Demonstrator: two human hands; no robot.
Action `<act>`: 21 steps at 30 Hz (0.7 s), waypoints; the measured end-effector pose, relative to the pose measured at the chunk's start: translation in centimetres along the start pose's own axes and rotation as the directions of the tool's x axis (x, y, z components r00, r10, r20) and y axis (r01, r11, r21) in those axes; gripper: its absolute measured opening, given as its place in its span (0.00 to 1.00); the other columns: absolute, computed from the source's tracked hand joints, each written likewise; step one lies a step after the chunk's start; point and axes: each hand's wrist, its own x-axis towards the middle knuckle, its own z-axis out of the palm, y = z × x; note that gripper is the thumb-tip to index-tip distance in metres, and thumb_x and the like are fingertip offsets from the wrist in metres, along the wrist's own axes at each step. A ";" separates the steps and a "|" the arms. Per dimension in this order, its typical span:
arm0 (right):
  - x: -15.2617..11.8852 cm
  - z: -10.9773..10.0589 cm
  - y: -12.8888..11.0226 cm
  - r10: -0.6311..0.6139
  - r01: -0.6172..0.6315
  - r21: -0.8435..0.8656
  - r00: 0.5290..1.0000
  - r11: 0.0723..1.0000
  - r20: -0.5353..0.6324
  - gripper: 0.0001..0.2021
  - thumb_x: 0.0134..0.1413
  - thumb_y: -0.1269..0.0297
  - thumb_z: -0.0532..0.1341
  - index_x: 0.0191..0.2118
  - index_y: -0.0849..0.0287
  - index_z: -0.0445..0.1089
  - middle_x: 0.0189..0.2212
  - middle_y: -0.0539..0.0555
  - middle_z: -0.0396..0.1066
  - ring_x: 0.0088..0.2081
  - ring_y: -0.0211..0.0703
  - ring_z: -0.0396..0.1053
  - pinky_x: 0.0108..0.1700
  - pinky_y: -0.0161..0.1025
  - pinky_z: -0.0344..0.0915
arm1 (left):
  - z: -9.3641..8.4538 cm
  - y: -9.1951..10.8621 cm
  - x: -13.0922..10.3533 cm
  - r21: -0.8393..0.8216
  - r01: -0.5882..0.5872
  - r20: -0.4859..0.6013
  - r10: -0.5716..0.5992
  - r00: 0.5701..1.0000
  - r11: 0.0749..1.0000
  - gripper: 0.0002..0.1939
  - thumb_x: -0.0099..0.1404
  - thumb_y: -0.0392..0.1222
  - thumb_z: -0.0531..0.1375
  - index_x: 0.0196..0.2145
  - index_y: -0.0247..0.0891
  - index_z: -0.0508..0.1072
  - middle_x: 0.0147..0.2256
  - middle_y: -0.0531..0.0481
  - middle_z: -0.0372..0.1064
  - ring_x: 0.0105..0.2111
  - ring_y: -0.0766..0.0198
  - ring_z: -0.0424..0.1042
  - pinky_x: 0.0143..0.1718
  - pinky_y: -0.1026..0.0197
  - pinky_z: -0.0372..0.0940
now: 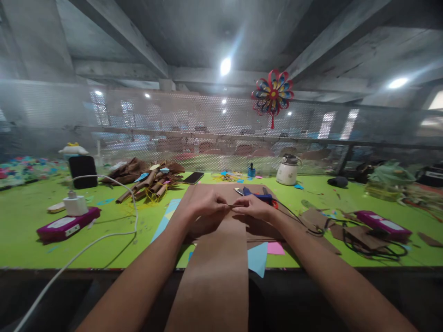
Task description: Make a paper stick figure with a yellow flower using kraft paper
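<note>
A long strip of brown paper runs from the table down over its front edge toward me. At its far end, my left hand pinches the edge between thumb and fingers. My right hand pinches the same edge just beside it, the fingertips of both hands nearly touching. Beneath lies a wider brown sheet on the green table. Right behind my right hand rests a blue glue gun with a black cord. Pieces of light blue paper and pink paper stick out near the front edge.
Purple power strips lie left and right, the left one with a white charger and cable. Rolled brown paper, a phone, a blue bottle and a white jug stand farther back. Brown scraps lie right.
</note>
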 end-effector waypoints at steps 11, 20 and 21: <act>0.2 -0.8 0.7 -0.009 0.009 -0.096 1.000 0.995 0.009 0.21 0.52 0.47 0.57 0.21 0.61 0.62 0.15 0.45 0.57 0.19 0.31 0.50 0.22 0.33 0.45 | -1.3 -0.9 -0.2 -0.018 0.006 0.111 -0.004 0.994 1.000 0.19 0.63 0.52 0.53 0.26 0.34 0.72 0.20 0.54 0.61 0.22 0.69 0.57 0.26 0.64 0.51; 0.5 -1.0 1.3 -0.012 0.005 0.132 0.999 0.991 0.051 0.21 0.50 0.50 0.61 0.19 0.61 0.59 0.16 0.43 0.54 0.18 0.29 0.47 0.22 0.32 0.45 | -2.7 -1.7 -0.5 -0.093 0.033 0.181 -0.016 0.983 0.995 0.20 0.62 0.57 0.54 0.27 0.35 0.69 0.21 0.54 0.60 0.23 0.68 0.57 0.25 0.64 0.50; 0.5 -1.2 1.4 0.001 -0.012 0.183 0.998 0.983 0.059 0.20 0.49 0.50 0.62 0.20 0.61 0.60 0.16 0.44 0.55 0.18 0.29 0.48 0.22 0.31 0.46 | -2.7 -1.7 -0.7 -0.123 0.034 0.188 -0.010 0.982 0.992 0.21 0.62 0.57 0.54 0.27 0.35 0.69 0.21 0.54 0.60 0.23 0.68 0.57 0.26 0.64 0.50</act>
